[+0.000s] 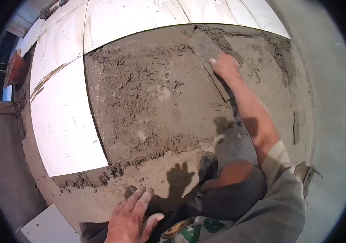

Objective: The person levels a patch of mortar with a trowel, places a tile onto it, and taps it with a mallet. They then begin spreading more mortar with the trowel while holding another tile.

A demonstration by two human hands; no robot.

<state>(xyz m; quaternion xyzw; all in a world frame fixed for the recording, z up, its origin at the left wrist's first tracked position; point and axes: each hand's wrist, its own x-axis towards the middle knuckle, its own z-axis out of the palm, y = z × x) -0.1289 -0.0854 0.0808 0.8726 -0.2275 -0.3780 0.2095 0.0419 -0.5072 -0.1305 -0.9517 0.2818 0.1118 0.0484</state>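
My right hand [226,66] reaches far forward, closed around a flat trowel [205,49], whose blade is smeared by motion. The trowel lies on or just over the grey wet mortar bed [140,89], near its far edge. Rough and crumbly on the left, the mortar looks smoother towards the middle. Low in the view, my left hand [130,216] hovers near my legs with fingers stretched out, holding nothing. Its shadow falls on the bare floor. Large white tiles [65,121] border the mortar on the left and along the far side.
A red-orange bucket [16,69] with a wire handle stands at the far left. A loose white tile piece [50,227] lies at the lower left. On the right, a narrow strip [296,127] rests on the floor beside a grey wall [331,121]. My shoe [207,165] is close to the mortar's near edge.
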